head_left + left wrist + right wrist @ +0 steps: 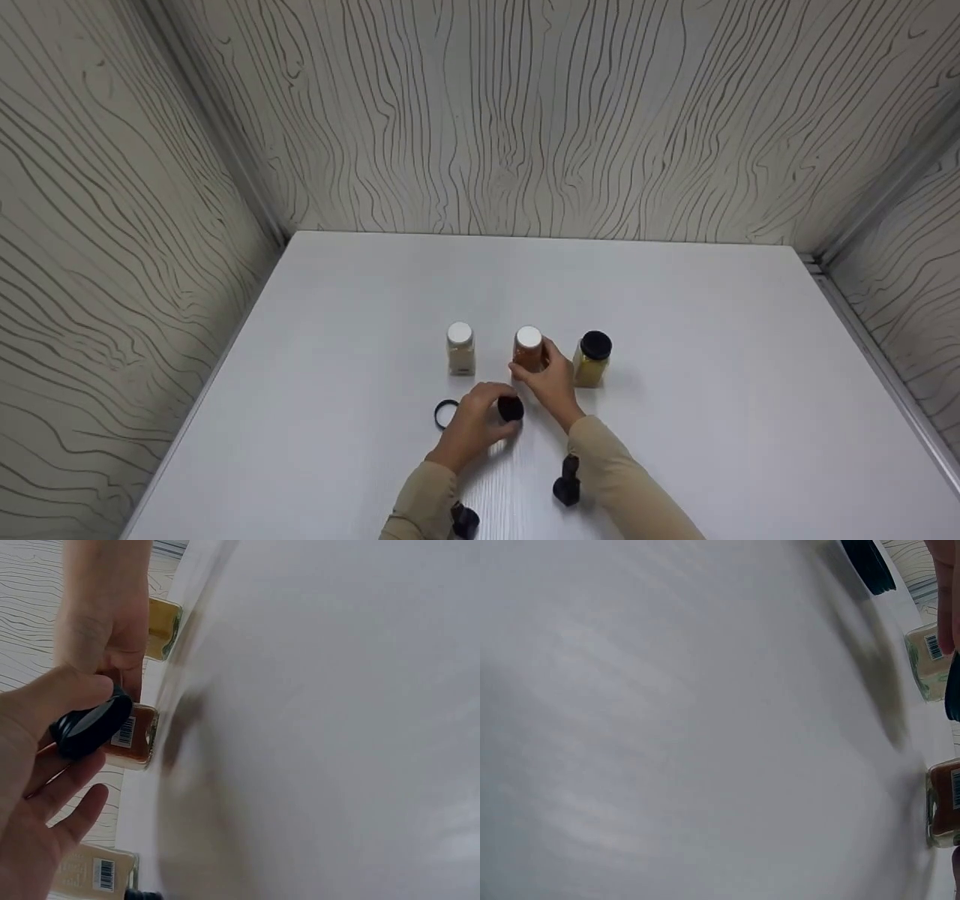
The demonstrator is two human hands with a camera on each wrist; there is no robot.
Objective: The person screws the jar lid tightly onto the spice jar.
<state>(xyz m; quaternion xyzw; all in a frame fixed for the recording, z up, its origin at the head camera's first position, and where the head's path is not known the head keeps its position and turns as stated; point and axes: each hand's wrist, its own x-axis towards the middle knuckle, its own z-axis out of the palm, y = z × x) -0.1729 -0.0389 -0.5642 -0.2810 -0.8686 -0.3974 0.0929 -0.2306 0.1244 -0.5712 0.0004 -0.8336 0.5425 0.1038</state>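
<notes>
My left hand (472, 421) pinches a black screw lid (511, 409) between thumb and fingers, tilted just in front of the middle jar. That jar (528, 354) holds reddish-brown spice, stands upright and shows a white top. My right hand (553, 386) grips its side low down, thumb at the front. In the left wrist view the lid (94, 724) overlaps the brown jar (139, 736), whose barcode label shows. To the left stands a jar of pale powder (461, 360), also white-topped. A second black lid (438, 420) lies on the table beside my left hand, partly hidden by it.
A jar of yellow spice (591, 369) with a black lid on stands right beside my right hand. All of this is on a white table (360, 315) with wood-patterned walls (480, 120) behind and at the sides. Black camera mounts (568, 484) hang at both wrists.
</notes>
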